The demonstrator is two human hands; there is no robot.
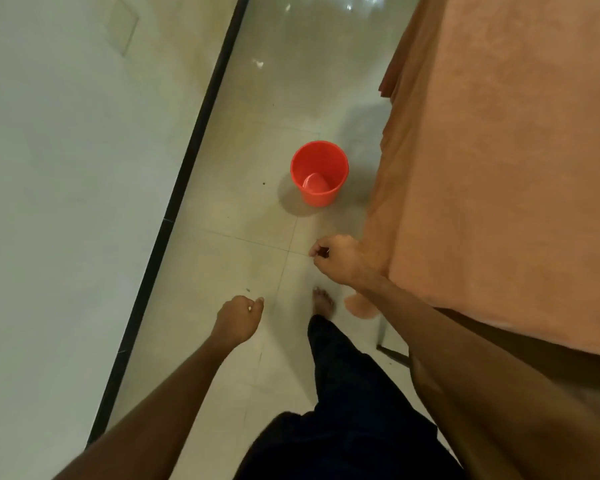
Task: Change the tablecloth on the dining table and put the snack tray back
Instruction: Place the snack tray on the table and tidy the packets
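An orange tablecloth (506,150) covers the dining table on the right and hangs down over its left edge toward the floor. My right hand (336,259) is curled shut next to that hanging edge, over the floor, and I cannot tell whether it touches the cloth. Lower and to the left, my left hand (238,318) hangs over the tiled floor with its fingers curled and nothing in them. No snack tray is in view.
A red plastic bucket (319,173) stands on the glossy tiled floor (243,209) just left of the table. A white wall (66,168) with a black skirting strip (184,168) runs along the left. My leg in dark trousers and my bare foot (323,301) are below.
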